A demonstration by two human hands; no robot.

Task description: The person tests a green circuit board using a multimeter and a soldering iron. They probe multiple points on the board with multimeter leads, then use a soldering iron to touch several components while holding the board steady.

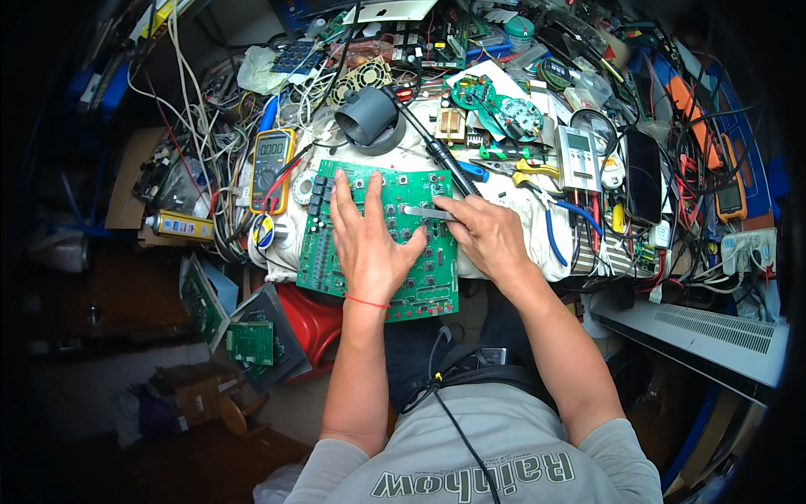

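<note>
A large green circuit board (pixel 323 277) lies at the near edge of the bench and partly overhangs it, tilted slightly. My left hand (pixel 368 248) rests flat on its middle with the fingers spread, covering some of the components. In my right hand (pixel 489 235) is a pair of flat grey metal tweezers (pixel 435 213), gripped between thumb and fingers. Their tips point left and reach the small parts on the board's upper right area. Whether anything is between the tips is too small to tell.
Left of the board stands a yellow multimeter (pixel 273 164). Beyond it are a dark grey nozzle (pixel 366 118) and a black rod-shaped tool (pixel 438 153). Yellow-handled pliers (pixel 537 170), blue-handled pliers (pixel 554 239), a white meter (pixel 579 155) and a black phone (pixel 644 176) lie to the right.
</note>
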